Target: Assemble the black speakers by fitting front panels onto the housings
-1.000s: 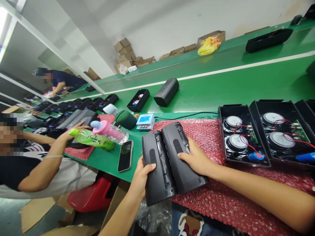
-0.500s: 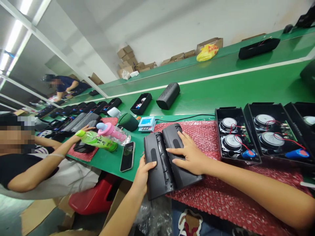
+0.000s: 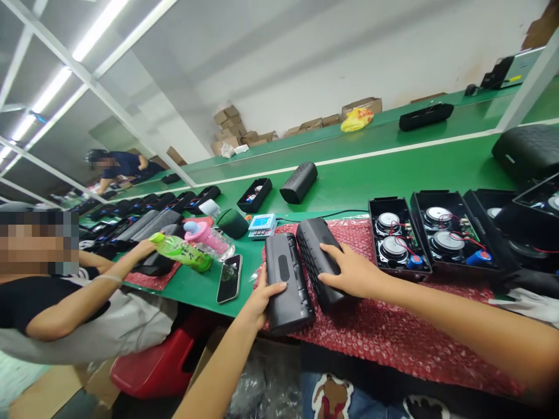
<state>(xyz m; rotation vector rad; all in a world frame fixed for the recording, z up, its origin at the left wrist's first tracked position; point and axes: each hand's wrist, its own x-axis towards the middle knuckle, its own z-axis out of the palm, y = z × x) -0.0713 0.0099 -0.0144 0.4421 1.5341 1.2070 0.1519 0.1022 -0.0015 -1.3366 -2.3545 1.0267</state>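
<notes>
My left hand (image 3: 262, 298) grips the outer side of a black speaker housing (image 3: 292, 308), thumb over its smooth face with an oval pad. Clips show along this housing's inner edge. Beside it, my right hand (image 3: 356, 272) is closed around a second black speaker housing (image 3: 315, 240), whose textured grille side shows. The two stand slightly apart on red bubble wrap (image 3: 362, 337). Right of them, opened speaker cases (image 3: 395, 263) reveal round drivers, red wires and blue cells. What lies under my right palm is hidden.
A small blue-screened tester (image 3: 262, 226) with a cable sits behind the housings. To the left lie a phone (image 3: 229, 279), a green bottle (image 3: 186, 253) and a pink-topped bottle (image 3: 209, 237). A co-worker's arm (image 3: 82, 299) reaches in at left. Another gloved hand (image 3: 530, 305) shows at right.
The right housing has rolled from its smooth face to its grille side, and a gap has opened between the two. At right, another person's gloved hand and a dark case have come into view.
</notes>
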